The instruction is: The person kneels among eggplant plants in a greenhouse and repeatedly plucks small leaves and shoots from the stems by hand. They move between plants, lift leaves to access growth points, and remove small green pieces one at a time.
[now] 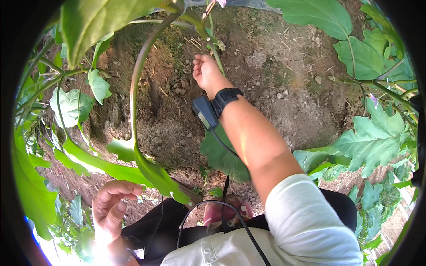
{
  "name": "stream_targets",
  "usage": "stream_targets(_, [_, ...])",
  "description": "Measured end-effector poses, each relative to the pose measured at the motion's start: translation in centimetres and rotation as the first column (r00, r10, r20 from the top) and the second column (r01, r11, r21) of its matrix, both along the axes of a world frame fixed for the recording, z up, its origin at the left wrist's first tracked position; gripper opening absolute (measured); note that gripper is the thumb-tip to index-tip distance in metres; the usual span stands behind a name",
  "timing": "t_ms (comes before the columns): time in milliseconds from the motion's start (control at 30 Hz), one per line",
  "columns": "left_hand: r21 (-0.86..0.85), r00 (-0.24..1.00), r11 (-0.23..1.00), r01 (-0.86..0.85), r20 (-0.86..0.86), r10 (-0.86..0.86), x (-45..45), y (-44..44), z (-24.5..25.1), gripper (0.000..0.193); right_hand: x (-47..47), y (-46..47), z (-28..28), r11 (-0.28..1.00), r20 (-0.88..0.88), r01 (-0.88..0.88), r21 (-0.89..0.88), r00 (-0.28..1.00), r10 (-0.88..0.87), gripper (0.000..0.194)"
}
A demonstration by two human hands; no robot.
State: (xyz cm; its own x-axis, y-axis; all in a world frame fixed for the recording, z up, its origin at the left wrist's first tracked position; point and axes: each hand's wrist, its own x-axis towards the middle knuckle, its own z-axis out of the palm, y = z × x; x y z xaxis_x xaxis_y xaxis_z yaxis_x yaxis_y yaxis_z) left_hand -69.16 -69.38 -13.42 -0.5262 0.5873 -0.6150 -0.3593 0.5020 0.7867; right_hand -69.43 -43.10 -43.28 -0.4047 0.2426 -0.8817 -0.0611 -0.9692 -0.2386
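Note:
My right hand (pixel 205 71) reaches forward over the soil, beside a thin green stem (pixel 217 59). Its fingers are curled, and whether something is between them cannot be told. A black strap with a grey device (pixel 205 112) sits on that wrist, with a cable running back. My left hand (pixel 113 207) is raised at the lower left, fingers bent and apart from the thumb, holding nothing. Near it hangs a long green leaf (pixel 159 178) on a curved brownish petiole (pixel 135 79). A large lobed leaf (pixel 226 154) lies under my right forearm.
Leafy plants with purple flowers (pixel 373 99) and lobed leaves (pixel 374 141) stand on the right; more foliage (pixel 71 103) grows on the left. A big leaf (pixel 100 25) hangs close at the upper left. Bare soil (pixel 266 76) with straw bits lies between. A black cable (pixel 238 214) loops before my shirt.

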Motion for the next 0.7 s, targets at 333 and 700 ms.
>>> stream_targets(333, [0.015, 0.996, 0.997, -0.074, 0.059, 0.073, -0.8, -0.5, -1.2, 0.033, -3.5, 2.9, -6.1, 0.774, -0.130, 0.571, -0.276, 0.775, -0.618, 0.026])
stream_targets(700, [0.054, 0.976, 0.991, -0.121, 0.188, 0.109, -2.3, 0.0, -2.8, 0.033, -3.1, 2.6, -7.3, 0.707, -0.276, 0.586, -0.397, 0.658, -0.701, 0.026])
